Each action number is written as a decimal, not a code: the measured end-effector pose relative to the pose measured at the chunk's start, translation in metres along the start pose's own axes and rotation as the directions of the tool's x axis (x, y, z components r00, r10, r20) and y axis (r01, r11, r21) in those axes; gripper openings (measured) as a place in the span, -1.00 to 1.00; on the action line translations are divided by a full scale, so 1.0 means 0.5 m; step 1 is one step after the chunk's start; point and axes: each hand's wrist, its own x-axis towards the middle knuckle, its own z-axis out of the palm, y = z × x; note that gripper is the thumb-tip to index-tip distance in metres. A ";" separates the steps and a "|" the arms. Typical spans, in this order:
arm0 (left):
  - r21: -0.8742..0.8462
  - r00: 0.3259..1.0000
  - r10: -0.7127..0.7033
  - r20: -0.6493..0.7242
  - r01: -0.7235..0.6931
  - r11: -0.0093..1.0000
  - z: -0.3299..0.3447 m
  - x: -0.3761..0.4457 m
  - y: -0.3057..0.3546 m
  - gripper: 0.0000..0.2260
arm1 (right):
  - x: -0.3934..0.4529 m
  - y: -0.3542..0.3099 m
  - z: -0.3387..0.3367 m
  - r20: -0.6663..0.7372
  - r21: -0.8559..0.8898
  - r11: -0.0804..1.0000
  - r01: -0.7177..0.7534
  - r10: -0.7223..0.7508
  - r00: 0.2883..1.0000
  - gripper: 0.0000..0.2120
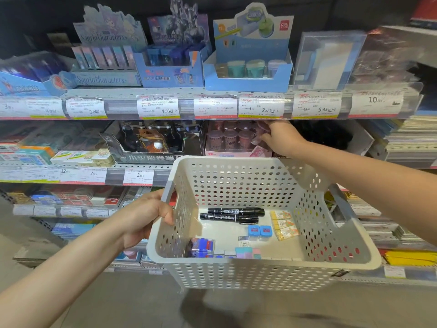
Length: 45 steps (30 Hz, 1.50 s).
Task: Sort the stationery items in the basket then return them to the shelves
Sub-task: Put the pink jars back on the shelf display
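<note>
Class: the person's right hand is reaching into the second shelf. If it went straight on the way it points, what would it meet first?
Most likely the pink round sharpeners in their pink display box; the right hand is already at them, though depth is unclear.

we are holding a white perforated basket (248,183) tilted toward us; inside it two black markers (233,215) are lying side by side at the far side, yellow packets (283,224) right, blue sharpeners (259,232) between, pastel erasers (247,252) near.
</note>
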 end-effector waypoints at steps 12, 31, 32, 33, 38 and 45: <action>-0.023 1.000 0.003 0.010 -0.002 1.000 -0.009 0.000 -0.004 -0.44 | 0.029 0.030 0.024 -0.021 -0.194 0.976 -0.098 0.096 0.995 -0.67; -0.061 0.999 0.014 0.037 -0.012 0.998 -0.005 0.008 0.002 -0.49 | 0.035 0.028 0.022 0.032 -0.393 0.919 0.031 -0.021 0.999 -0.80; -0.060 0.999 0.013 0.036 -0.011 0.998 -0.004 0.009 0.002 -0.49 | 0.035 0.028 0.024 0.027 -0.400 0.917 0.007 0.004 1.000 -0.80; -0.060 0.999 0.012 0.036 -0.010 0.998 -0.005 0.009 0.002 -0.49 | 0.034 0.028 0.026 0.016 -0.397 0.917 -0.020 0.029 0.999 -0.80; -0.043 1.000 -0.002 0.021 0.003 0.999 -0.007 0.014 0.003 -0.49 | 0.019 0.038 0.024 -0.025 -0.341 0.940 0.024 -0.034 0.999 -0.69; -0.033 1.000 -0.002 0.029 0.003 0.999 -0.006 0.019 0.004 -0.48 | -0.073 -0.031 0.005 -0.221 -0.097 0.936 0.339 -0.352 0.909 -0.75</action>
